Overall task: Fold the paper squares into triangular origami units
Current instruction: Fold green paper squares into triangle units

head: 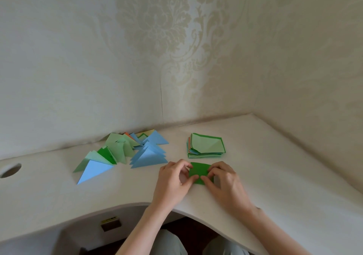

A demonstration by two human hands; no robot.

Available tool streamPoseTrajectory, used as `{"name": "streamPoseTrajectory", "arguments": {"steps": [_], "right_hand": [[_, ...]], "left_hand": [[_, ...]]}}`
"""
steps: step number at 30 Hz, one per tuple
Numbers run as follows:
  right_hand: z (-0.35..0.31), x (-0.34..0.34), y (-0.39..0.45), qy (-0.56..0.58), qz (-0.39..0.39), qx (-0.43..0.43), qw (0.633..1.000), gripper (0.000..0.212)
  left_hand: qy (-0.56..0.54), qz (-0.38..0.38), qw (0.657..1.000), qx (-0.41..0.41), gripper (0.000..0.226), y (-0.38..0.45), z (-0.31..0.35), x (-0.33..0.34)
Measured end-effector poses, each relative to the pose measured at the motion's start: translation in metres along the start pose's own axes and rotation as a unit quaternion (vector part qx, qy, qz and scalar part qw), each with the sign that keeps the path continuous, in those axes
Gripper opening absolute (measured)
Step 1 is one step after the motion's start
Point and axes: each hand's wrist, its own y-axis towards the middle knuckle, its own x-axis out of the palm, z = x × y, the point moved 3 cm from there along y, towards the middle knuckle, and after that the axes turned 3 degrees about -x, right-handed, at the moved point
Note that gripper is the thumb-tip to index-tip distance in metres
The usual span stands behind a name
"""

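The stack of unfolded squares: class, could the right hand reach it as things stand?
Probably yes. The stack of squares lies just beyond the right hand with bare desk between, though that hand currently holds the dark green paper.

Head-worn view, down over desk (pixel 275 176)

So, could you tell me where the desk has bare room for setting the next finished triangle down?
Bare desk lies right of the paper stack, and between the cable hole and the front edge. The folded triangles crowd the back left.
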Motion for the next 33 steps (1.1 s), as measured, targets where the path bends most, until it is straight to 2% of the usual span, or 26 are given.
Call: {"name": "streamPoseTrajectory", "arguments": {"steps": [8,15,19,21,30,33], "right_hand": [[0.002,0.001,0.000,0.031,-0.006,0.015,0.999,0.020],[0.012,-0.002,0.007,0.075,-0.096,0.094,0.988,0.031],[0.010,-0.004,0.007,0.075,-0.100,0.110,0.986,0.029],[0.009,-0.003,0.007,0.075,-0.098,0.116,0.986,0.028],[0.001,-0.005,0.004,0.047,-0.107,0.076,0.990,0.023],[-0.003,-0.012,0.003,0.053,-0.122,0.083,0.988,0.044]], "left_hand": [[0.022,-0.007,1.000,-0.006,0.029,0.002,0.001,0.001],[-0.011,-0.031,0.999,-0.036,0.025,0.002,-0.003,-0.002],[-0.002,-0.059,0.997,-0.049,0.022,0.002,-0.002,-0.003],[0.023,-0.049,0.998,-0.043,0.020,-0.001,0.006,-0.001],[0.074,-0.031,0.997,0.011,0.023,-0.023,0.038,0.021],[0.078,-0.034,0.996,0.018,0.029,-0.023,0.036,0.018]]}}
